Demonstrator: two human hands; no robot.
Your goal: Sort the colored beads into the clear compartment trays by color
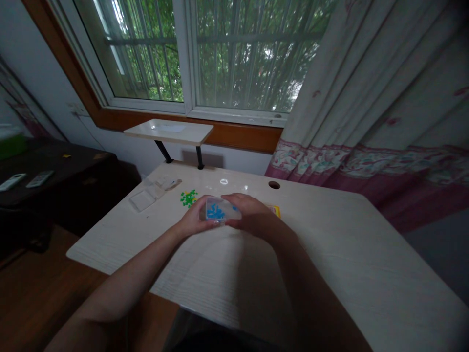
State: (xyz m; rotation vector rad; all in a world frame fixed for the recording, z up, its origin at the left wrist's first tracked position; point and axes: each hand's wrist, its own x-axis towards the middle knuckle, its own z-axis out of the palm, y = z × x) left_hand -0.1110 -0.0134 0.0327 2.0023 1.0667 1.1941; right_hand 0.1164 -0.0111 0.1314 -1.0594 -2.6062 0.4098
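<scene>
Between my two hands is a small clear plastic box (224,206) with several small blue pieces (214,212) inside it. My left hand (193,218) grips its left side, fingers behind and thumb along the near edge. Wrapped round the right end is my right hand (250,213), its thumb close to the left one. Just beyond my left hand lies a loose heap of small green pieces (188,198) with a few yellow ones among them. A yellow packet or box (274,210) shows partly from behind my right hand.
An open clear plastic case (142,200) lies on the desk (330,234) at the left, beside a crumpled clear wrapper (169,183). A small raised shelf (170,131) stands at the back left. A round cable hole (274,185) is near the back edge, by the curtain (330,161).
</scene>
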